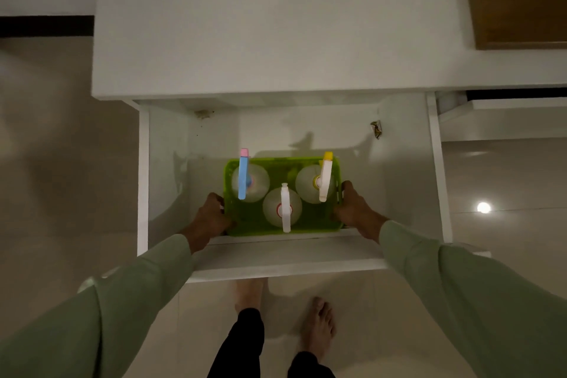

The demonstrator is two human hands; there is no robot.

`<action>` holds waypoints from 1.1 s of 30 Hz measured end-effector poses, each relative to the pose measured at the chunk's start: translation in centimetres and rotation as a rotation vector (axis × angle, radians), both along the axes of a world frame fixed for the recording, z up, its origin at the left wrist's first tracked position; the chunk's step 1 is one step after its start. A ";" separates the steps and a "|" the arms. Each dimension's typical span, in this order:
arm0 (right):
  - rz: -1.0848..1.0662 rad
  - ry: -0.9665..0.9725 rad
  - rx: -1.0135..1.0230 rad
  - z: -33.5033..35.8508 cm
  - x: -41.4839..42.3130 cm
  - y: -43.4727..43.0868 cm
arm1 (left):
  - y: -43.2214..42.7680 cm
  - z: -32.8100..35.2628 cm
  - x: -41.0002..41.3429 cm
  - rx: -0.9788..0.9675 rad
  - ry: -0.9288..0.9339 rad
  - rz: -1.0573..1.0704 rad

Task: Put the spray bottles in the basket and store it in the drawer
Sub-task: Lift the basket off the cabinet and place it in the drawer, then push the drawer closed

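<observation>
A green plastic basket (251,222) sits low inside an open white drawer (285,258), close to the drawer's front panel. Three clear spray bottles stand in it: one with a blue and pink head (244,176) at the left, one with a white head (285,209) at the front middle, one with a white and yellow head (325,178) at the right. My left hand (210,216) grips the basket's left side and my right hand (352,209) grips its right side. Whether the basket rests on the drawer floor cannot be told.
A white cabinet top (276,24) lies beyond the drawer. A small crumpled wrapper (376,129) sits at the drawer's back right. Another white drawer or shelf (503,120) shows at the right. My bare feet (317,325) stand on the glossy tile floor below the drawer front.
</observation>
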State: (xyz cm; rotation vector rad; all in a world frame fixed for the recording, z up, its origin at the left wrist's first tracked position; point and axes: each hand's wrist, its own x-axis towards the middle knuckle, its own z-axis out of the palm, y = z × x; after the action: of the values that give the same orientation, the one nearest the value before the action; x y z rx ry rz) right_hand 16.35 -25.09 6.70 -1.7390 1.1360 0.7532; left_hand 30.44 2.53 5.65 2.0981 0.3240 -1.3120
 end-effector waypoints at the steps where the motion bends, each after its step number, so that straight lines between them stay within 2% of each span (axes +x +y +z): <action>1: -0.020 -0.002 0.005 0.4 0.2 0.0 | -0.1 0.4 0.0 -0.002 0.000 -0.007; 5: -0.097 -0.052 -0.036 3.6 0.0 -0.2 | 0.0 3.5 -0.2 -0.009 -0.070 0.073; 9: -0.229 -0.169 -0.133 8.7 -1.8 0.8 | 0.8 9.7 -2.6 -0.030 -0.337 0.145; 11: -0.313 -0.286 -0.175 11.4 -3.3 2.0 | 1.0 13.2 -4.4 -0.106 -0.396 0.209; 14: -0.418 -0.479 -0.264 14.9 -6.1 4.5 | 0.9 17.0 -7.1 -0.233 -0.399 0.345; 16: -0.485 -0.548 -0.421 16.7 -8.2 6.1 | 1.0 18.7 -9.1 -0.284 -0.352 0.534; 18: -0.607 -0.549 -0.583 17.3 -10.1 7.5 | 1.2 19.5 -10.8 -0.293 -0.270 0.748; 20: -0.803 -0.490 -0.642 17.1 -11.2 8.3 | 1.4 19.4 -11.9 -0.221 -0.200 0.953; 22: -1.087 -0.419 -0.516 16.7 -11.6 8.6 | 1.3 19.0 -12.4 -0.103 -0.153 1.139; 25: -1.439 -0.332 -0.050 16.0 -11.3 7.9 | 1.2 18.7 -12.6 -0.100 -0.036 1.292; 27: -1.510 -0.357 0.189 15.8 -10.8 7.5 | 1.0 18.6 -12.1 -0.228 0.052 1.293; 29: -1.558 -0.425 0.336 15.7 -10.0 7.2 | 0.9 18.8 -11.2 -0.379 0.099 1.289; 33: -1.586 -0.459 0.419 15.8 -8.4 6.6 | 0.6 19.3 -9.3 -0.493 0.173 1.368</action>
State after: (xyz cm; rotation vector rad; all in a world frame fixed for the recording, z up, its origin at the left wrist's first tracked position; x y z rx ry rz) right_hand 7.98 -18.52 22.51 -0.2637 1.4249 -0.3779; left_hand 21.16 3.17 24.94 0.8971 1.1116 -0.5825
